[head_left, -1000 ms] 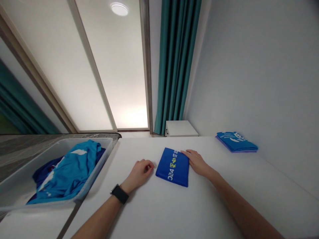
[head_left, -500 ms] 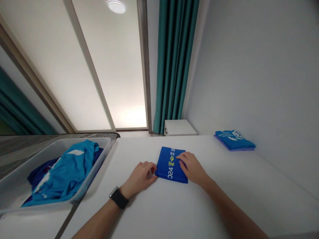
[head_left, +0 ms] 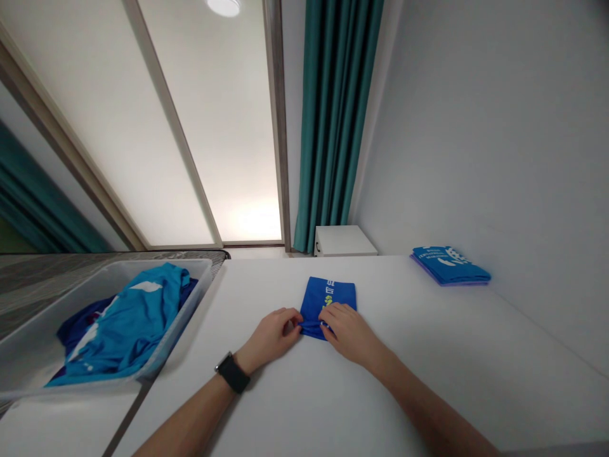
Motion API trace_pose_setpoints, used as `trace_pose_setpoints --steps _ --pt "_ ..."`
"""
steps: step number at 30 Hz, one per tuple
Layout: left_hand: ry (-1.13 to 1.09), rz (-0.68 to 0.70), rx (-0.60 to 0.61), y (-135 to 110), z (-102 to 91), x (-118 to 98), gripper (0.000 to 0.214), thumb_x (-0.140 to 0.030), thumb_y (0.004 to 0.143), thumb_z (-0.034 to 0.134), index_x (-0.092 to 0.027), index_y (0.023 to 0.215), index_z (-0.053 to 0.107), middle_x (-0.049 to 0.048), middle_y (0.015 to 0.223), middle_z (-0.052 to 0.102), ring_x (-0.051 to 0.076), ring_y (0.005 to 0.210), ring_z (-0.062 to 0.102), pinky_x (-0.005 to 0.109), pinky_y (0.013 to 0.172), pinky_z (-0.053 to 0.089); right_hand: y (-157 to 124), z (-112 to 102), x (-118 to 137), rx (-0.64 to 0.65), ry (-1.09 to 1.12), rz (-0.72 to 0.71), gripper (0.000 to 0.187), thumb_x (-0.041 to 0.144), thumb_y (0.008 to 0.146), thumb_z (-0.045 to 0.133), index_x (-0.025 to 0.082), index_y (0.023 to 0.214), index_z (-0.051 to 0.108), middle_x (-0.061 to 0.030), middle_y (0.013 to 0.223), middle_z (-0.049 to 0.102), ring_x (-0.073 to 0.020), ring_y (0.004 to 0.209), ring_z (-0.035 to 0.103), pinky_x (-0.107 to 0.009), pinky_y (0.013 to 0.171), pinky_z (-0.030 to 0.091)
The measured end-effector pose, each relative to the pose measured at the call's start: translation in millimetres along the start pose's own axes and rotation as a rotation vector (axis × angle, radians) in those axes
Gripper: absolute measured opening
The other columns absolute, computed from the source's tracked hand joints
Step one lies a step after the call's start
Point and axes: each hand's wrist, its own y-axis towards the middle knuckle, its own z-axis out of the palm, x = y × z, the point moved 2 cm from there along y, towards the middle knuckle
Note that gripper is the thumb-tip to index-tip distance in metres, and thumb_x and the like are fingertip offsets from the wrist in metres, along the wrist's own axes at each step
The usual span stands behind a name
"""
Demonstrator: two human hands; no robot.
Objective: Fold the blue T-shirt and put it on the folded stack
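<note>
A folded blue shirt [head_left: 313, 294] with white and yellow print lies flat on the white table, in the middle of the head view. My left hand [head_left: 276, 331], with a black watch on its wrist, pinches the shirt's left near corner. Over the shirt's near part, my right hand [head_left: 346, 327] has its fingers closed on the cloth, and that edge is rumpled between my hands. The right hand covers much of the print and the near right corner.
On the left stands a translucent bin [head_left: 202, 279] holding crumpled light and dark blue clothes [head_left: 128, 336]. A small stack of folded blue clothes [head_left: 450, 265] lies at the table's [head_left: 295, 412] far right, by the wall. A white cabinet [head_left: 345, 240] stands beyond the far edge.
My right hand has moved left and nearer, from the shirt's right side to its near part. The near edge, flat before, is now bunched. My left hand stays at the corner.
</note>
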Motion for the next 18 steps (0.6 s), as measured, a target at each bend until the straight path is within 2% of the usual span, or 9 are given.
trace_pose_setpoints --steps 4,8,10,13,18 --pt "-0.153 -0.069 0.016 1.5 0.5 -0.2 0.013 -0.024 0.086 0.051 -0.019 0.089 0.062 -0.0002 0.073 0.067 0.014 0.062 0.056 0.024 0.058 0.04 1.0 -2.3 1.3 0.018 0.002 0.011 0.012 0.018 0.094 0.051 0.018 0.097 0.063 -0.0083 0.101 0.067 -0.024 0.099 0.059 -0.039 0.087 0.045" --pt "-0.288 -0.115 0.034 1.3 -4.7 -0.3 0.016 -0.026 0.09 0.044 -0.019 0.087 0.059 0.0006 0.074 0.07 0.014 0.066 0.061 0.024 0.062 0.042 -3.6 -3.1 1.0 0.014 0.03 -0.048 0.029 0.022 0.096 0.048 0.021 0.124 0.059 -0.0092 0.118 0.065 -0.0249 0.112 0.055 -0.042 0.095 0.043" --pt "-0.277 -0.153 0.016 1.1 -8.2 1.2 0.016 -0.025 0.09 0.043 -0.019 0.091 0.058 -0.0001 0.073 0.071 0.014 0.063 0.061 0.024 0.061 0.042 -7.3 -0.3 -0.1 0.026 0.033 -0.09 0.039 0.02 0.098 0.043 0.025 0.136 0.051 -0.0091 0.133 0.058 -0.0244 0.122 0.051 -0.043 0.101 0.04" --pt "-0.203 -0.174 -0.016 1.2 -10.9 2.9 0.019 -0.03 0.091 0.043 -0.02 0.098 0.058 -0.0009 0.071 0.071 0.014 0.058 0.058 0.024 0.058 0.04 -12.2 6.9 -1.8 0.056 0.014 -0.133 0.045 0.025 0.1 0.041 0.029 0.145 0.042 -0.0074 0.15 0.043 -0.0259 0.135 0.04 -0.048 0.11 0.033" --pt "-0.061 -0.131 -0.039 2.7 -5.5 -0.2 0.022 -0.037 0.093 0.046 -0.022 0.097 0.062 -0.0018 0.068 0.067 0.014 0.058 0.057 0.025 0.06 0.039 -14.2 13.0 -1.2 0.077 -0.005 -0.128 0.048 0.033 0.1 0.043 0.035 0.148 0.036 -0.0053 0.155 0.036 -0.0268 0.14 0.035 -0.052 0.112 0.029"
